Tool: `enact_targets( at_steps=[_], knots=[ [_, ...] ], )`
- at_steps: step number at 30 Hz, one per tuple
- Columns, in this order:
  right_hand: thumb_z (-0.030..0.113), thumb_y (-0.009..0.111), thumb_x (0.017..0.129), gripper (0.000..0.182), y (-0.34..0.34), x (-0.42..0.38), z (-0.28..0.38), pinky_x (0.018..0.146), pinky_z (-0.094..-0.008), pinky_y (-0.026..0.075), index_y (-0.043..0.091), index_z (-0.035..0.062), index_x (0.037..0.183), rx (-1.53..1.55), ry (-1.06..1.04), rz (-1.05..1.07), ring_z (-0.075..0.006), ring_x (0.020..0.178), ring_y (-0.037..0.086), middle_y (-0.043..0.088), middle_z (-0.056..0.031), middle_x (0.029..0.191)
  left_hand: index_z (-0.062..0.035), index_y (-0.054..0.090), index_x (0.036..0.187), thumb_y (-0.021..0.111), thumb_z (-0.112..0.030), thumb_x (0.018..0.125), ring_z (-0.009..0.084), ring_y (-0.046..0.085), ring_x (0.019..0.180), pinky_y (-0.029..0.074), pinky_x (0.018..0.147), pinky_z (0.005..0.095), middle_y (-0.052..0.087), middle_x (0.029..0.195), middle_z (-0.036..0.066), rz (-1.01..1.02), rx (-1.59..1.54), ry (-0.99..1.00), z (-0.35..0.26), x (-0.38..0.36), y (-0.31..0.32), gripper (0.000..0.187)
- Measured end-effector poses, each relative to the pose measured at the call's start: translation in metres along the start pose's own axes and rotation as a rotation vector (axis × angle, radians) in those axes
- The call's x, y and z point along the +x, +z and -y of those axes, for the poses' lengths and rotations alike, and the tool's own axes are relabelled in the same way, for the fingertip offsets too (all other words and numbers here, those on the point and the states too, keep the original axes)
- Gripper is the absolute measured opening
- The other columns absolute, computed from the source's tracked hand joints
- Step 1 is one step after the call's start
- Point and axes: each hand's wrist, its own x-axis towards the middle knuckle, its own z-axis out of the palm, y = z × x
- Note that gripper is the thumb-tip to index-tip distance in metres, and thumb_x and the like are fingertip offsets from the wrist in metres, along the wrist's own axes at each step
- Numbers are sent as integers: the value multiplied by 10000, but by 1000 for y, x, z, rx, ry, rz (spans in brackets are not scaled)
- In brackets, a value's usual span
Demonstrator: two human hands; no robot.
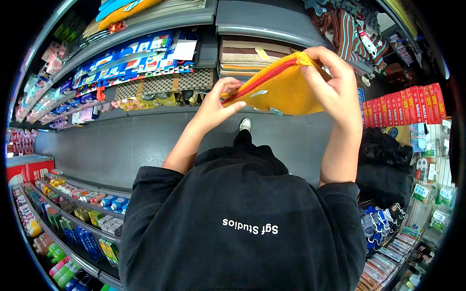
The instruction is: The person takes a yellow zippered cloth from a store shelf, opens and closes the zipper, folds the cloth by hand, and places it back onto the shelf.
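A folded yellow cloth [290, 89] with a red band along its upper edge is held up between my hands, in front of the shelves. It looks thick and fuzzy, like a towel or small mat, and pale tags show on its near face. My left hand [224, 99] grips its left corner, the thumb on the near side. At the upper right corner, my right hand [335, 80] pinches the edge between thumb and fingers.
Behind the cloth, a shelf holds a stack of brown and beige folded textiles [235, 56]. Blue patterned packs [131, 63] lie to its left. Red boxes [405, 106] line the right side. Shelves of bottles [116, 202] run along the lower left, beside the grey floor [111, 140].
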Motion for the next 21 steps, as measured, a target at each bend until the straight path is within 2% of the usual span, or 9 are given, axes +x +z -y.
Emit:
enact_targets(
  at_steps=[3, 5, 9, 11, 12, 15, 16, 19, 21],
  knots=[
    [68, 569, 759, 172, -4, -1, 4, 676, -249, 453, 566, -35, 896, 42, 9, -33, -128, 726, 561, 586, -90, 789, -32, 449, 1060, 686, -109, 747, 239, 539, 1063, 418, 925, 352, 554, 1128, 134, -72, 148, -18, 14, -5, 4, 400],
    [47, 571, 764, 152, -6, -2, 4, 667, -230, 440, 565, -32, 893, 24, 3, -51, -107, 724, 545, 574, -71, 783, -34, 469, 1035, 697, -101, 730, 248, 562, 998, 442, 871, 341, 574, 1083, 128, -207, 139, 47, 30, -8, 7, 387],
    [17, 567, 774, 130, -9, -6, 9, 667, -218, 428, 566, -32, 894, 47, -11, -133, -87, 732, 528, 569, -44, 791, -32, 511, 957, 704, -87, 712, 269, 571, 918, 452, 800, 343, 593, 1014, 124, -241, 256, 96, 53, -18, 5, 317],
    [0, 566, 769, 140, -10, -8, 9, 682, -217, 428, 567, -34, 904, 88, -10, -129, -89, 750, 530, 574, -49, 812, -20, 519, 928, 697, -70, 732, 209, 559, 961, 420, 840, 312, 581, 1018, 111, -173, 269, -20, 48, -23, 5, 269],
    [-14, 566, 764, 148, -10, -9, 9, 695, -218, 427, 567, -37, 910, 102, -15, -135, -95, 767, 533, 577, -52, 830, -11, 540, 887, 697, -79, 730, 231, 558, 963, 419, 843, 320, 580, 1009, 125, -180, 268, 55, 50, -23, 6, 231],
    [-20, 561, 761, 148, -12, -11, 9, 700, -222, 427, 566, -44, 906, 123, -9, -140, -104, 777, 538, 581, -58, 839, -6, 555, 900, 687, -84, 732, 260, 552, 978, 419, 854, 339, 578, 1019, 137, -141, 306, 136, 51, -27, 5, 227],
    [-20, 561, 761, 148, -12, -12, 9, 700, -222, 427, 566, -44, 906, 124, -9, -138, -104, 777, 538, 581, -58, 839, 2, 574, 966, 625, -134, 784, 290, 519, 1033, 387, 901, 370, 568, 1051, 150, -117, 288, 139, 51, -29, 5, 233],
    [-30, 551, 757, 144, -13, -14, 10, 700, -226, 426, 564, -53, 898, 120, -44, -133, -118, 778, 542, 583, -71, 844, 10, 574, 1036, 549, -178, 833, 302, 481, 1084, 343, 945, 379, 554, 1082, 160, -11, 331, 170, 52, -31, 2, 278],
    [-41, 542, 750, 143, -15, -14, 12, 700, -230, 425, 561, -60, 890, 158, -68, -49, -135, 769, 544, 581, -89, 839, 12, 575, 1048, 523, -189, 844, 303, 473, 1085, 334, 948, 379, 548, 1084, 162, 31, 326, 162, 55, -30, 1, 291]
  ],
)
